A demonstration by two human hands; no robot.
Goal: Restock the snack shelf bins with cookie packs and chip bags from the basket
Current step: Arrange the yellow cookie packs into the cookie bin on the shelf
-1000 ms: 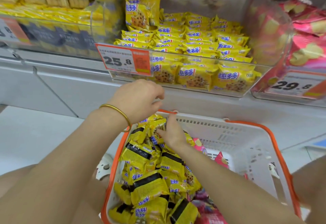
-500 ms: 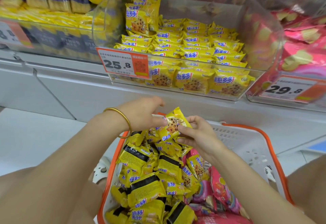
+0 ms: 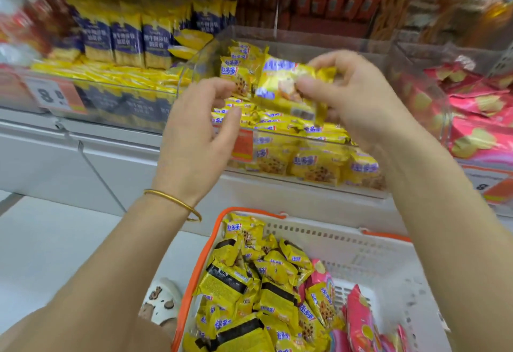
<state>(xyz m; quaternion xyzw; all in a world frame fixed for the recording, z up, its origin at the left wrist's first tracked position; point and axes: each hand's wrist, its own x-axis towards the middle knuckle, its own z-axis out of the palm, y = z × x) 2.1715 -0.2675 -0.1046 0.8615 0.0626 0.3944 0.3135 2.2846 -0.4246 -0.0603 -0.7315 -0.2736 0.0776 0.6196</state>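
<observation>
My right hand [image 3: 358, 96] pinches a yellow cookie pack [image 3: 280, 85] and holds it over the clear cookie bin [image 3: 305, 42], which is filled with the same yellow packs. My left hand [image 3: 194, 135] hovers just left of the pack with fingers loosely curled and holds nothing. Below, a white basket [image 3: 347, 240] with an orange rim holds several yellow cookie packs [image 3: 249, 290] on its left side and pink chip bags [image 3: 361, 321] toward its right.
A clear bin of pink chip bags [image 3: 477, 118] stands to the right of the cookie bin. Left of it is a bin of yellow and navy packs [image 3: 119, 102] with a price tag [image 3: 52, 95]. My sandalled foot [image 3: 161, 301] rests beside the basket.
Both hands rose from the basket to the cookie bin. The right hand carried one yellow cookie pack up; the left hand let go of it. The camera view tilted upward.
</observation>
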